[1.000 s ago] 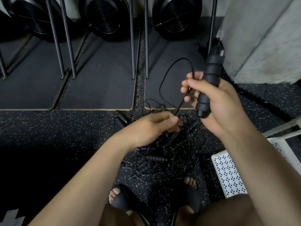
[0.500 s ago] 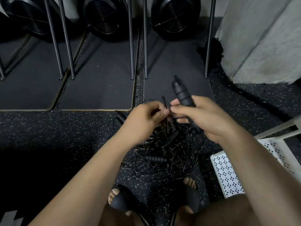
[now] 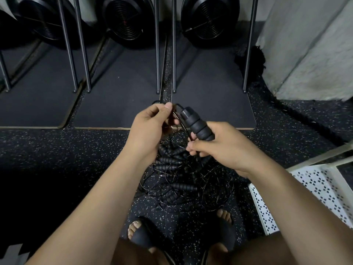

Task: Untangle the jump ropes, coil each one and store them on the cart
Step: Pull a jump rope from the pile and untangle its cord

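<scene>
A tangled heap of black jump ropes (image 3: 183, 180), thin cords and several ribbed foam handles, lies on the speckled floor between my arms. My right hand (image 3: 223, 148) grips one ribbed black handle (image 3: 196, 124), which points up and to the left. Its thin cord (image 3: 178, 115) runs from the handle's top into my left hand (image 3: 150, 127), which pinches the cord between thumb and fingers just left of the handle. The white perforated cart (image 3: 315, 190) stands at the right edge, partly behind my right forearm.
Dark floor mats (image 3: 118, 96) with metal rack legs (image 3: 157, 54) lie ahead, with black round weight plates (image 3: 126, 22) behind them. A grey concrete pillar (image 3: 309, 46) rises at the upper right. My sandalled feet (image 3: 145, 232) are just below the rope heap.
My right hand dropped from chest height to just above the heap and tilted the handle leftward. My left hand rose to meet it and now pinches the cord near the handle's top.
</scene>
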